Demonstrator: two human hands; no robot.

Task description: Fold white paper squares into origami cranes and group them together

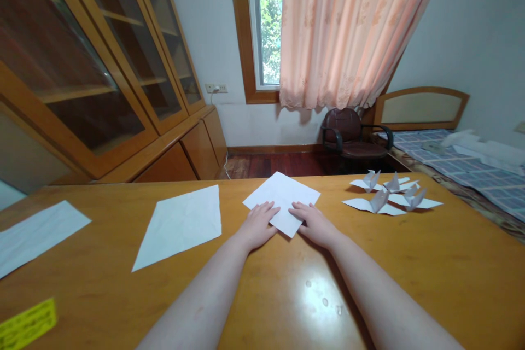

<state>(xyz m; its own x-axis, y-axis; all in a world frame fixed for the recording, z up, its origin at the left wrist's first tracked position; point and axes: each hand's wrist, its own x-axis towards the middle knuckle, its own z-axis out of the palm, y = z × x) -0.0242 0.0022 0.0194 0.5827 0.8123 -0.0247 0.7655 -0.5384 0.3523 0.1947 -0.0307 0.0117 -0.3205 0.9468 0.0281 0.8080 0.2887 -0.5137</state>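
A white square sheet of paper (283,197) lies on the table with one corner toward me. On its left edge rests my left hand (258,223), fingers stretched out flat over the paper. My right hand (314,221) lies on the right edge in the same way, fingers extended. Neither hand grips the sheet; the near corner shows between them. Several folded paper cranes (379,201) with spread wings stand to the right of my right hand. Left of my left hand lies another white sheet (184,221), slightly creased.
The wooden table (262,306) has a glossy top. At far left are a further white sheet (41,235) and a yellow label (28,321). Beyond the table are a glass-door cabinet (123,54), a brown armchair (348,134), a curtain (344,33) and a bed (459,158).
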